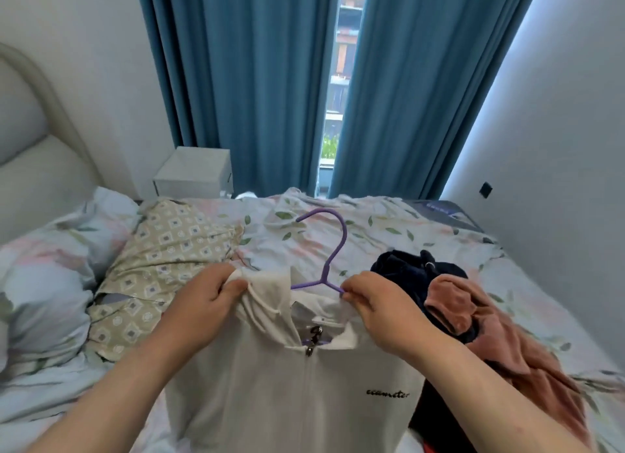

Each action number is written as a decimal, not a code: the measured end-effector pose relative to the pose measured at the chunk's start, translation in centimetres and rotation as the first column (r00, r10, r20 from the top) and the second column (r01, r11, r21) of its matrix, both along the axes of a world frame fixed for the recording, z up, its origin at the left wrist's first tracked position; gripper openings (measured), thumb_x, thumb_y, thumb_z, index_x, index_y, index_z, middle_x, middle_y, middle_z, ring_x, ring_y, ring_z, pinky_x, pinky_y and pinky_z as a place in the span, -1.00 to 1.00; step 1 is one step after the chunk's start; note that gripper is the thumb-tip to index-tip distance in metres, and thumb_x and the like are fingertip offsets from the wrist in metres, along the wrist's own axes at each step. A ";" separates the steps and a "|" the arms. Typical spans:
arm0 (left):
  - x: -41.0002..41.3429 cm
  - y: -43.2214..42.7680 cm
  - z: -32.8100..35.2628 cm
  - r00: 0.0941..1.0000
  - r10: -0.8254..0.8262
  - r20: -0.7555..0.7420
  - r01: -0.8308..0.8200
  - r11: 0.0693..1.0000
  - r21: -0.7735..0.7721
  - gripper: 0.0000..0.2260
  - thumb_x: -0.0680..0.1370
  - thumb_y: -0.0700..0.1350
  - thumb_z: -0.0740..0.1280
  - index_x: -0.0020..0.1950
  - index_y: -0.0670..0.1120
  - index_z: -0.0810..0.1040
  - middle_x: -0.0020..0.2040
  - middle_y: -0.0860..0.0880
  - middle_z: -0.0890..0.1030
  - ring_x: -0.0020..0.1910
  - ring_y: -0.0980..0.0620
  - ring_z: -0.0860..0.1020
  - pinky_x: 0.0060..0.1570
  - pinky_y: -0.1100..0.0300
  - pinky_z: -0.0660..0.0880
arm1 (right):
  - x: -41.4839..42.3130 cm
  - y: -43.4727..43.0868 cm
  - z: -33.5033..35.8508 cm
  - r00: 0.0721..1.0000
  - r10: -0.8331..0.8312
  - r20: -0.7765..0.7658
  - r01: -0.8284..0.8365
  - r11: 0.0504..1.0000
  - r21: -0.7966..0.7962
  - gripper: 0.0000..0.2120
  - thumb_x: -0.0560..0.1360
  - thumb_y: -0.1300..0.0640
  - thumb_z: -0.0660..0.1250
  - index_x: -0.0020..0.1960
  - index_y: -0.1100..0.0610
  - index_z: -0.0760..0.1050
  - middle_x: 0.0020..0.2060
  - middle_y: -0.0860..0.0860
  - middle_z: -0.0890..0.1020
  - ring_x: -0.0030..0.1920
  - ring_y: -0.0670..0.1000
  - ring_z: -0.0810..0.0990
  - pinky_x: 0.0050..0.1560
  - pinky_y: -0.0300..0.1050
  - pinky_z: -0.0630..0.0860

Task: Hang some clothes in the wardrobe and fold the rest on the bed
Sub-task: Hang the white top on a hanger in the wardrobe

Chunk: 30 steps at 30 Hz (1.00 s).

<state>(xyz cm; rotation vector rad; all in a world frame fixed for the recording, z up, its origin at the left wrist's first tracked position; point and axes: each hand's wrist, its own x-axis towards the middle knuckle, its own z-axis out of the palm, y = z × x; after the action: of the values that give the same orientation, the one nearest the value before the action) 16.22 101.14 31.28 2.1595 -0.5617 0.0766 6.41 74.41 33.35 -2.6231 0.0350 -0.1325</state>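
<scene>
1. Your left hand (216, 292) has its grip closed on the left collar of the white jacket (291, 395); fingers curled round the cloth.
2. Your right hand (372, 295) pinches the right arm of the purple hanger (333, 253) where it meets the jacket's shoulder; grip closed on the hanger.
3. The jacket is held up over the bed (372, 229), front facing you; zip closed up to the collar; black lettering on the chest at your right.
4. The hanger's hook stands upright above the collar; its arms run down inside the neck opening.
5. On the bed at your right lie a navy garment (402, 270) and a pink garment (500, 337), touching, the pink partly over the navy.
6. A beige patterned cloth (162, 260) lies at your left beside a pillow (50, 249); blue curtains (257, 80) hang behind the bed.
</scene>
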 end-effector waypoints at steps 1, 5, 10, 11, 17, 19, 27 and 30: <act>-0.1 0.4 2.1 0.999 0.008 0.048 -0.008 1.000 -0.003 -0.70 0.58 0.11 0.19 -0.26 -0.03 0.44 -0.30 0.04 0.48 -0.21 0.18 0.47 -0.25 0.13 0.37 | -0.5 -0.2 2.6 1.000 0.005 0.013 -0.005 1.000 -0.003 -0.87 0.65 0.06 0.22 0.03 -0.04 0.55 -0.13 -0.14 0.51 -0.06 -0.08 0.48 0.03 -0.10 0.45; -1.4 1.4 11.0 0.984 0.038 0.173 -0.039 0.999 0.006 -0.66 0.62 0.08 0.21 -0.31 -0.03 0.40 -0.32 0.07 0.48 -0.26 0.15 0.46 -0.29 0.13 0.33 | -2.7 -0.2 12.8 0.996 0.014 0.090 -0.014 1.000 -0.005 -0.85 0.64 0.11 0.23 0.03 -0.01 0.58 -0.11 -0.16 0.55 -0.02 -0.10 0.49 0.06 -0.15 0.44; -4.2 0.6 21.7 0.974 0.084 0.209 -0.089 0.996 0.014 -0.70 0.42 0.26 0.30 -0.08 0.06 0.48 -0.14 0.09 0.54 -0.17 0.10 0.53 -0.13 0.07 0.48 | -5.9 0.2 22.5 0.970 0.012 0.244 -0.017 1.000 0.022 -0.86 0.62 0.10 0.27 -0.04 0.06 0.58 -0.18 -0.12 0.56 -0.07 -0.12 0.51 0.03 -0.11 0.47; -5.1 0.2 23.6 0.973 0.052 0.224 -0.053 0.999 -0.002 -0.64 0.37 0.34 0.24 -0.02 0.12 0.48 -0.09 0.15 0.53 -0.12 0.18 0.52 -0.08 0.11 0.48 | -6.6 0.0 24.1 0.965 0.006 0.261 -0.014 0.999 0.029 -0.86 0.62 0.09 0.27 -0.05 0.05 0.59 -0.18 -0.12 0.56 -0.08 -0.11 0.52 0.02 -0.11 0.48; -10.6 -3.6 32.4 0.847 -0.189 0.498 -0.038 0.911 0.411 -0.62 0.46 0.38 0.23 0.02 0.11 0.47 -0.14 0.19 0.55 -0.14 0.17 0.51 -0.11 0.14 0.49 | -9.8 -0.5 32.0 0.937 0.024 0.349 -0.051 0.996 0.068 -0.82 0.61 0.14 0.30 -0.15 0.04 0.60 -0.31 -0.09 0.57 -0.29 -0.17 0.47 -0.22 -0.31 0.39; -11.2 -4.8 34.2 0.834 -0.176 0.523 -0.035 0.929 0.368 -0.78 0.55 0.26 0.27 -0.01 0.13 0.47 -0.20 0.18 0.54 -0.17 0.11 0.51 -0.15 0.14 0.47 | -10.8 -0.2 33.5 0.926 0.035 0.375 -0.068 0.995 0.075 -0.78 0.60 0.14 0.31 -0.20 -0.02 0.58 -0.36 -0.10 0.54 -0.36 -0.17 0.42 -0.30 -0.32 0.34; -10.8 -5.6 38.1 0.800 -0.126 0.587 -0.075 0.949 0.307 -0.71 0.62 0.11 0.24 -0.27 0.06 0.39 -0.37 0.07 0.48 -0.31 0.04 0.45 -0.33 0.14 0.31 | -14.2 -0.9 37.0 0.883 -0.186 0.432 0.078 0.964 0.255 -0.74 0.57 -0.06 0.25 -0.16 0.06 0.56 -0.31 -0.04 0.57 -0.31 -0.09 0.47 -0.22 -0.20 0.43; -10.0 -4.9 39.5 0.791 -0.127 0.599 -0.064 0.956 0.288 -0.71 0.62 0.12 0.23 -0.26 0.03 0.41 -0.36 0.07 0.50 -0.29 0.02 0.48 -0.33 0.14 0.31 | -14.7 -3.5 36.7 0.908 -0.401 0.123 0.384 0.912 0.144 -0.57 0.54 -0.23 0.05 -0.22 0.05 0.48 -0.21 -0.08 0.55 -0.18 -0.03 0.50 -0.06 -0.07 0.41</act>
<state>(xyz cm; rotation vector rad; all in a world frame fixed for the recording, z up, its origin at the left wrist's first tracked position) 6.21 96.27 70.81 2.4021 -1.0357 0.7477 -8.34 70.89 70.02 -2.4479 0.5073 -0.4534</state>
